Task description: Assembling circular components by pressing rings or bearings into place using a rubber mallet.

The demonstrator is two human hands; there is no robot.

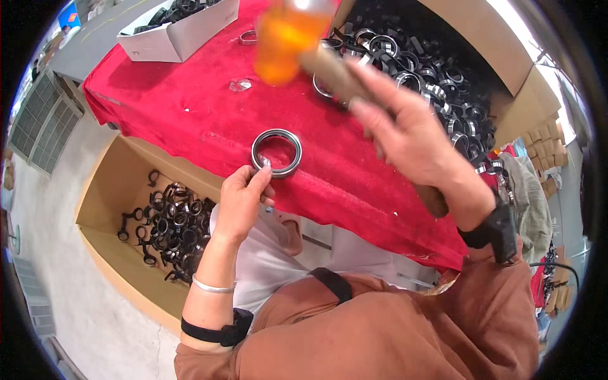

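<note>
A metal ring with a dark inner band [277,152] lies flat on the red cloth [190,114] near the table's front edge. My left hand [244,199] pinches its near rim between thumb and fingers. My right hand [405,130] is raised above the table and grips the wooden handle of a mallet with an orange head [285,41]; the head is blurred by motion and hangs over the cloth behind the ring.
A large cardboard box [506,57] at the back right holds several similar rings. A white box [177,31] with dark parts stands at the back left. Below the table at left, an open cardboard box [107,183] holds several dark rings.
</note>
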